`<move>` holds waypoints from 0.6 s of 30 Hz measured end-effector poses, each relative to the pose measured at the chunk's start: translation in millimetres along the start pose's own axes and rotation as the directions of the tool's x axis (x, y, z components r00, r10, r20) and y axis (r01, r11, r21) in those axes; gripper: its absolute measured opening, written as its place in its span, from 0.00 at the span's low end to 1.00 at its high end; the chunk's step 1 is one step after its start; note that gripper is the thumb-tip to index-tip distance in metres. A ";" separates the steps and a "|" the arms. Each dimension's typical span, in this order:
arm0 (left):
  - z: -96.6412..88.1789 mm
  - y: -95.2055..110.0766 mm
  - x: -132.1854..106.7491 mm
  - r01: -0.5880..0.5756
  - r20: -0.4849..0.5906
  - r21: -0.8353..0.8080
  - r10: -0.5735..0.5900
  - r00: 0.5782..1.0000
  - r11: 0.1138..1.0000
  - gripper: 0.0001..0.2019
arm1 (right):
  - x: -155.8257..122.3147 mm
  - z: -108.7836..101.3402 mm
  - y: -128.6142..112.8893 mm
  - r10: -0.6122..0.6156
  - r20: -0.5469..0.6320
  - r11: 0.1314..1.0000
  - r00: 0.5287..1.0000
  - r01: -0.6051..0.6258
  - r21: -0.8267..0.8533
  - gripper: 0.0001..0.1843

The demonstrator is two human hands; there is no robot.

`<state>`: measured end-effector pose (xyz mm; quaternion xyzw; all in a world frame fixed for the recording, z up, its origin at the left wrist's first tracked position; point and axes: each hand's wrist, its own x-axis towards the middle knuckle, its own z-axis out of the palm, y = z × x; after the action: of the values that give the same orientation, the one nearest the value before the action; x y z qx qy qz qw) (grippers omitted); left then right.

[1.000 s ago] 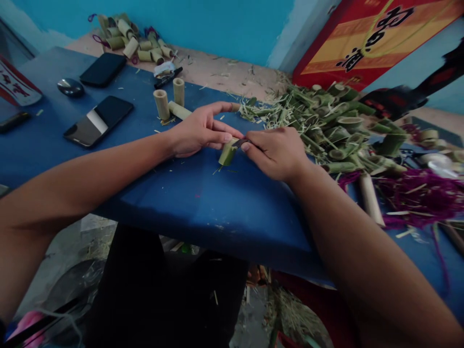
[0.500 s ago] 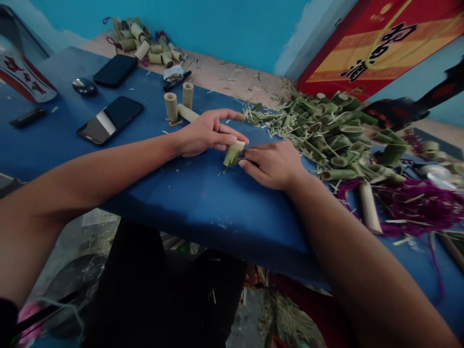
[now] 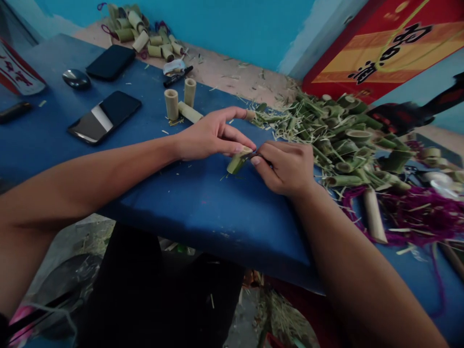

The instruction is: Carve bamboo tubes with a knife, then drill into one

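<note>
A short green bamboo tube [image 3: 236, 163] stands tilted on the blue table [image 3: 188, 198]. My left hand [image 3: 213, 135] pinches its top end between thumb and fingers, with the index finger raised. My right hand [image 3: 286, 166] is closed around a small dark blade [image 3: 253, 155] whose tip touches the top of the tube. Most of the blade is hidden inside the fist.
A heap of green bamboo pieces and shavings [image 3: 333, 133] lies right of my hands, with purple string [image 3: 416, 212] beyond. Three pale bamboo tubes [image 3: 179, 101], a black marker [image 3: 177, 76], two phones [image 3: 103, 116] and a mouse [image 3: 76, 79] lie at left. More tubes [image 3: 145, 34] are piled at the back.
The blade went from the top of the tube down its side and is back at the top. Both hands stayed on the tube, which tilted a little more.
</note>
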<state>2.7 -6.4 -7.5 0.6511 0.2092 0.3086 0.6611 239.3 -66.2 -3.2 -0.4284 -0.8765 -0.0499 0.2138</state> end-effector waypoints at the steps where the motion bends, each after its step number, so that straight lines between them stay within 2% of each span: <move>1: 0.2 0.5 -0.1 0.005 -0.010 0.005 -0.005 1.000 1.000 0.44 | 0.2 0.1 -0.3 0.005 -0.009 1.000 1.000 -0.006 -0.008 0.19; 9: 2.3 4.2 -0.2 0.036 -0.064 0.014 -0.035 0.997 0.999 0.41 | 0.9 -1.4 -1.4 0.017 0.080 0.998 0.997 -0.012 -0.055 0.21; 14: 3.5 3.2 -1.1 0.028 -0.055 0.004 -0.027 0.998 1.000 0.45 | -0.2 2.0 -1.8 -0.037 0.211 0.994 0.977 0.058 -0.093 0.23; 18: 4.0 2.6 -2.7 0.014 -0.051 -0.003 -0.014 0.999 1.000 0.45 | -0.2 1.9 -1.4 -0.064 0.263 0.990 0.963 0.094 -0.101 0.24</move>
<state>3.1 -11.3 -5.0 0.6406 0.2301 0.3210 0.6585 237.7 -66.7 -4.8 -0.4073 -0.9091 -0.0514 0.0710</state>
